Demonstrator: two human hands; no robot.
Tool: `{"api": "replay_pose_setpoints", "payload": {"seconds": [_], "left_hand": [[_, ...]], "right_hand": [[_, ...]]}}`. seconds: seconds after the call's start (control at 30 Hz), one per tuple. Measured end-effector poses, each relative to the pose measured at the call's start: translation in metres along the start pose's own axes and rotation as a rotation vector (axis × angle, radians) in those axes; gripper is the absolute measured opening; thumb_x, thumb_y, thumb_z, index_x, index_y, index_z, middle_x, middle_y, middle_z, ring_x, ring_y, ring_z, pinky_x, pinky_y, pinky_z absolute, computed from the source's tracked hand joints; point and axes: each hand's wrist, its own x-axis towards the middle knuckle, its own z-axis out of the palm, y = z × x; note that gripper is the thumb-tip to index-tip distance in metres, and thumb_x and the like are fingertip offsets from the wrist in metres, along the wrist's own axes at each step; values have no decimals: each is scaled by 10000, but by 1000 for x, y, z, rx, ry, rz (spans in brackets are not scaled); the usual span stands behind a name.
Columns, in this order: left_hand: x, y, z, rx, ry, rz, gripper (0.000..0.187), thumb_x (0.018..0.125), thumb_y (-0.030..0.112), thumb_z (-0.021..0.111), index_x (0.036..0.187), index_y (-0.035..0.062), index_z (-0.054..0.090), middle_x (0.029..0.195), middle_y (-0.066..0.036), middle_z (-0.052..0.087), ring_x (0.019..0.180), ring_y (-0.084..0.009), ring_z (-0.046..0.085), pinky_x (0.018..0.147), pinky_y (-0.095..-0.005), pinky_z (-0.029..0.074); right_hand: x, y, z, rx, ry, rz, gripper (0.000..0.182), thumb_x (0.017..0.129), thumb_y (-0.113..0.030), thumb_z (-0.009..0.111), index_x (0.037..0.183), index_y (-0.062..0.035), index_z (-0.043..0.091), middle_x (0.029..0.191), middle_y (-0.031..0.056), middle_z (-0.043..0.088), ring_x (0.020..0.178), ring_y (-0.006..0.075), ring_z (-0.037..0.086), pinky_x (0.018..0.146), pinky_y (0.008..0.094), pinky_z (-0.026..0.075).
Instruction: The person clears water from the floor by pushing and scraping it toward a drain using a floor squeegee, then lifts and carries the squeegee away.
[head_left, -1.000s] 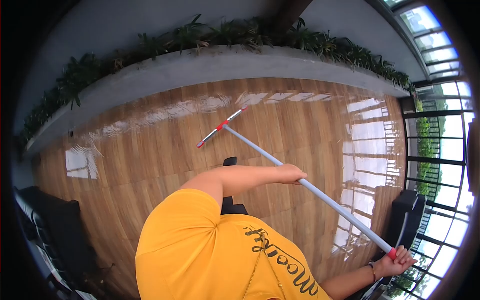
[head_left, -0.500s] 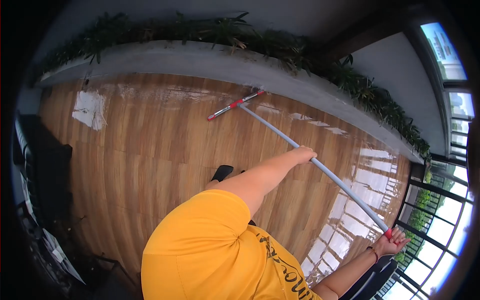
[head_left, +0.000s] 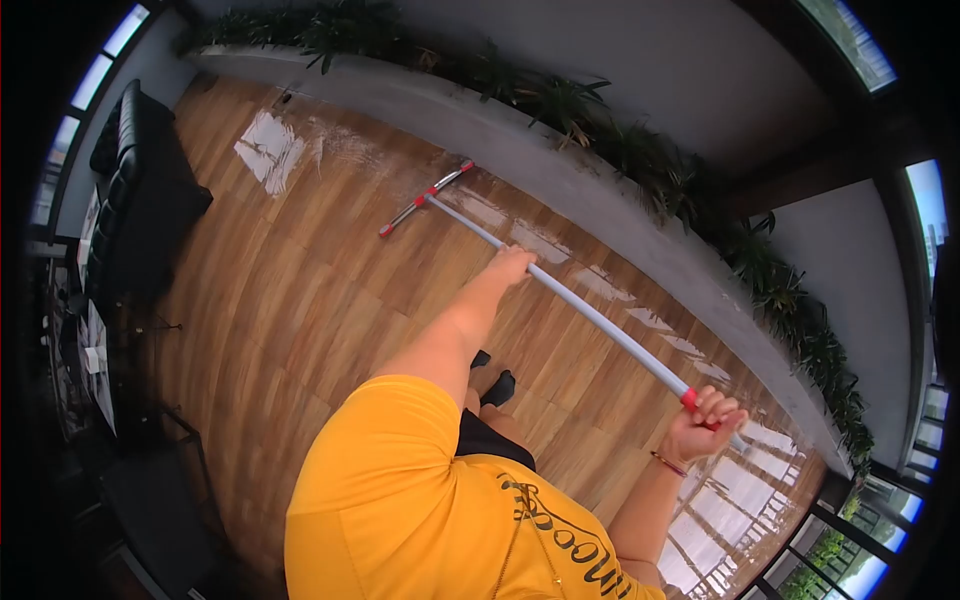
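The printed writing on your yellow shirt (head_left: 400,500) is inverted in this view and not legible. The surface is a wet, wood-pattern floor (head_left: 300,300) on a covered terrace. One grey concrete planter ledge (head_left: 560,170) with green plants (head_left: 640,150) runs along the far side. One black sofa (head_left: 140,170) stands at the left.

One floor squeegee (head_left: 560,295) is in use. Its red-and-grey blade (head_left: 425,197) rests on the floor just beside the ledge. Your left hand (head_left: 510,265) is closed around the grey pole mid-length. Your right hand (head_left: 705,425) is closed around the red end grip. Your two dark shoes (head_left: 493,380) stand on the floor below the pole.
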Motion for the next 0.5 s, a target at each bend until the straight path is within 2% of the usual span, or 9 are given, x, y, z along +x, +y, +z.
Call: {"api": "replay_pose_setpoints", "payload": {"seconds": [0.1, 0.17, 0.2, 0.23, 0.3, 0.37, 0.4, 0.47, 0.5], "left_hand": [[-27, -28, -28, 24, 151, -114, 153, 839, 242, 653, 823, 107, 583, 938, -79, 612, 1054, -301, 534, 968, -544, 349], [-52, -9, -38, -147, 195, 7, 232, 856, 312, 645, 799, 101, 567, 898, -67, 611, 1044, -296, 533, 985, -604, 322], [-73, 15, -49, -152, 232, 60, 281, 857, 341, 645, 748, 102, 544, 831, -66, 597, 975, -292, 545, 911, -599, 347], [-99, 46, -63, -158, 267, 116, 335, 858, 370, 645, 698, 104, 521, 764, -65, 584, 905, -288, 558, 837, -594, 372], [-156, 88, -87, -226, 80, 184, 349, 867, 382, 633, 699, 98, 521, 777, -65, 594, 886, -276, 558, 764, -618, 362], [-169, 69, -88, -267, 55, 124, 345, 871, 370, 634, 702, 90, 523, 774, -79, 593, 847, -292, 555, 751, -565, 386], [-172, 46, -87, -269, 73, 121, 345, 871, 370, 634, 702, 90, 523, 774, -79, 593, 847, -292, 555, 751, -565, 386], [-173, -11, -83, -337, 115, 19, 335, 872, 329, 637, 691, 74, 516, 768, -92, 586, 814, -309, 550, 762, -480, 419], [-167, -46, -83, -339, 128, 17, 335, 872, 329, 637, 691, 74, 516, 768, -92, 586, 814, -309, 550, 762, -480, 419]], "right_hand": [[-24, 1, 39, -27, -142, 30, 361, 981, -297, 505, 687, -130, 377, 530, -31, 351, 425, 84, 313, 516, 243, 332], [-16, -34, 56, 4, -341, -49, 342, 953, -276, 557, 695, -122, 394, 520, -32, 374, 422, 88, 368, 505, 234, 382], [-2, -68, 56, 58, -438, -119, 339, 935, -257, 588, 690, -121, 397, 517, -30, 397, 420, 90, 407, 492, 229, 409], [17, -101, 59, 265, -639, -75, 356, 893, -202, 650, 650, -110, 407, 497, -20, 464, 380, 96, 454, 405, 226, 419], [43, -142, 85, 774, -1006, 34, 404, 860, -162, 694, 580, -80, 415, 439, 4, 472, 311, 92, 434, 333, 227, 398], [29, -133, 111, 462, -960, -6, 430, 951, -414, 496, 645, -113, 470, 543, -4, 428, 402, 122, 372, 405, 256, 342], [15, -120, 132, 469, -977, -7, 430, 951, -414, 496, 645, -113, 470, 543, -4, 428, 402, 122, 372, 405, 256, 342], [-20, -77, 176, 472, -819, 65, 407, 892, -198, 661, 603, -82, 399, 450, -1, 455, 309, 85, 411, 329, 224, 380], [-35, -57, 197, 478, -831, 64, 407, 892, -198, 661, 603, -82, 399, 450, -1, 455, 309, 85, 411, 329, 224, 380]]}}
